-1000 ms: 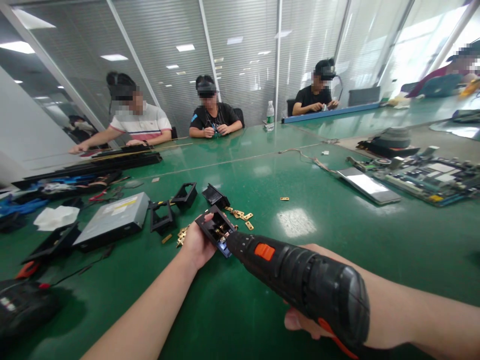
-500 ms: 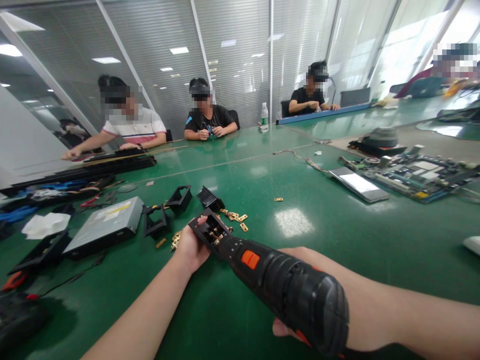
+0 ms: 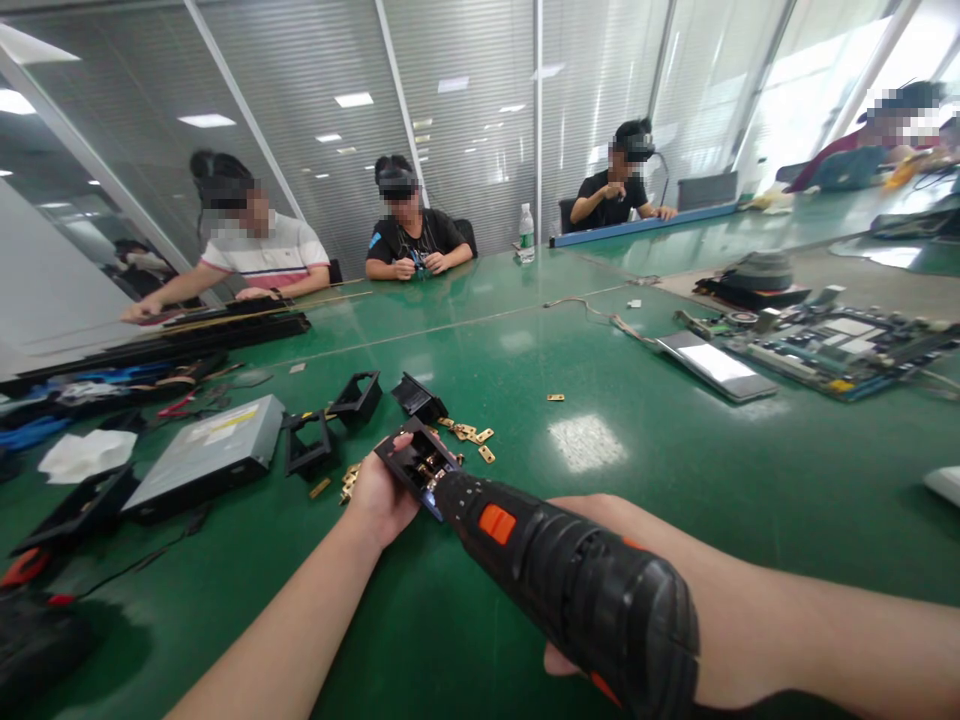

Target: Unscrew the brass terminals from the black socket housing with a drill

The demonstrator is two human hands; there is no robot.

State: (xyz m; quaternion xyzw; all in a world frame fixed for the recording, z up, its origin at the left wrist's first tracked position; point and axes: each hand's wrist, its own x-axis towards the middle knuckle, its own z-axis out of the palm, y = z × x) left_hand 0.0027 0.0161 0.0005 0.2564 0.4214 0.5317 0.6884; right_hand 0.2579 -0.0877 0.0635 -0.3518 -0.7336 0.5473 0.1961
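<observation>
My left hand (image 3: 380, 497) is closed around a black plastic housing (image 3: 400, 452), thumb over its near wall. Brass-coloured pieces show inside the housing. In my right hand (image 3: 600, 515) is a black and orange cordless drill (image 3: 570, 570), its nose pointing down into the housing. The tool's body hides the grip and most of those fingers; its tip cannot be made out clearly. A light glows on the housing near the nose. Small brass plates (image 3: 472, 433) with holes lie just beyond the housing, and more brass plates (image 3: 350, 482) sit beside my left hand.
Black housings (image 3: 357, 398) stand behind my left hand. A silver optical drive (image 3: 217, 455) lies to the left, near a white tissue (image 3: 86, 455). Circuit boards (image 3: 847, 350) and a flat grey device (image 3: 716, 368) are at right. Several people sit across the green table (image 3: 495, 350).
A bright light now shows on the housing by the drill's nose. Both hands stay almost in place. The person at the far right of centre has raised one hand.
</observation>
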